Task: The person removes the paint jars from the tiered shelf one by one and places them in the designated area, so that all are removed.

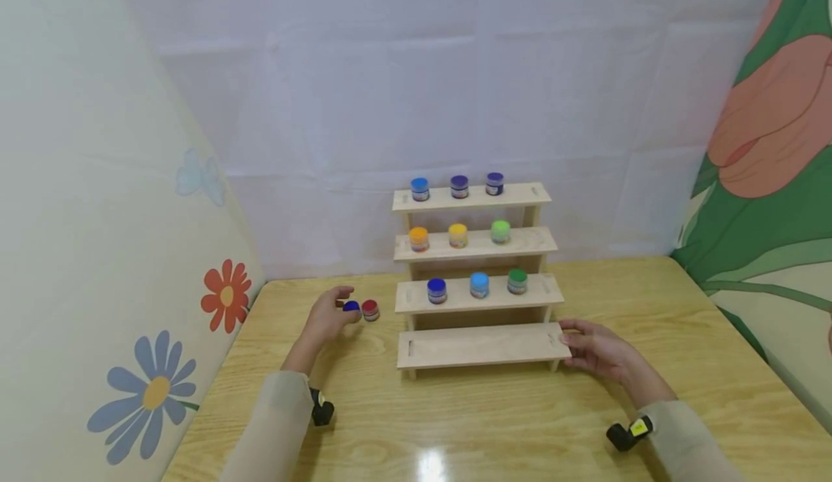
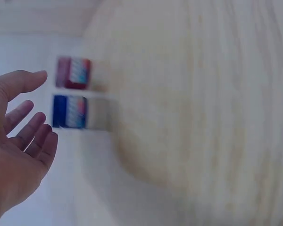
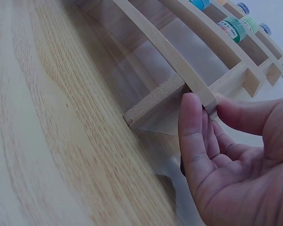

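Note:
My left hand (image 1: 330, 316) reaches toward a dark blue paint jar (image 1: 351, 307) on the table, thumb and fingers spread apart. Beside it stands a dark red jar (image 1: 370, 310). The left wrist view shows a gap between the fingertips and both the blue jar (image 2: 70, 111) and the red jar (image 2: 73, 73), somewhat blurred. At the other side, my right hand (image 1: 601, 352) pinches the right end of the bottom step of a wooden tiered rack (image 1: 481, 345). In the right wrist view, thumb and fingers (image 3: 191, 117) grip that step's end (image 3: 205, 99).
Three jars stand on each upper step: blue and purple ones, including a purple jar (image 1: 459, 186), on top; orange, yellow and light green, with the yellow jar (image 1: 458, 235) central; blue, light blue and green below. A white cloth (image 1: 390, 106) hangs behind the wooden table (image 1: 377, 424).

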`<control>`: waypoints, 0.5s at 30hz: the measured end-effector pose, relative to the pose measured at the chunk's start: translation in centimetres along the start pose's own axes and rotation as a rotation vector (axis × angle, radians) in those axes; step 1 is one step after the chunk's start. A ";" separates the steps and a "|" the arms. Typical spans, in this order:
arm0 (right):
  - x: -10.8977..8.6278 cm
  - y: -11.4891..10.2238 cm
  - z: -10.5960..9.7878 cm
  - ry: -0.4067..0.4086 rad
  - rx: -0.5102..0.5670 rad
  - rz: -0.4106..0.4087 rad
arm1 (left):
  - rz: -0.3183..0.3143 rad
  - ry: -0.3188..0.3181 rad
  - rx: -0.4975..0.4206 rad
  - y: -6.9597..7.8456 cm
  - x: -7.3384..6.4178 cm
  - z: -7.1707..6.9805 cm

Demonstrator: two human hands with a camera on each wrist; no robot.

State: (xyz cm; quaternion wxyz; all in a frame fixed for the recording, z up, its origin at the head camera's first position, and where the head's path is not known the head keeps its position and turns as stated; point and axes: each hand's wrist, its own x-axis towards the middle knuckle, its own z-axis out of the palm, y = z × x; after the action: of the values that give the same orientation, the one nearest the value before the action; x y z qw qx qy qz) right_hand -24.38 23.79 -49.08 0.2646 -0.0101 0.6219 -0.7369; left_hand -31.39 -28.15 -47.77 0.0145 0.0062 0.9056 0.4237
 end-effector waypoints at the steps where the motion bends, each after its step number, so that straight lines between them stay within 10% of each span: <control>1: 0.0 0.0 0.0 0.000 0.001 0.000 | 0.017 0.007 0.001 0.5 -0.2 -0.1; 15: 0.0 0.1 0.0 0.000 0.012 0.002 | 0.263 0.031 -0.075 7.3 -3.2 1.0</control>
State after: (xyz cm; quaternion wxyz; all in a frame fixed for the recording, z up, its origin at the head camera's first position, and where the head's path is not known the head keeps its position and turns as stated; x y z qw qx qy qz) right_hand -24.33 23.80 -49.13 0.2653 -0.0077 0.6174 -0.7405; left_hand -28.19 -22.77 -42.79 -0.0551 0.1180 0.8806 0.4557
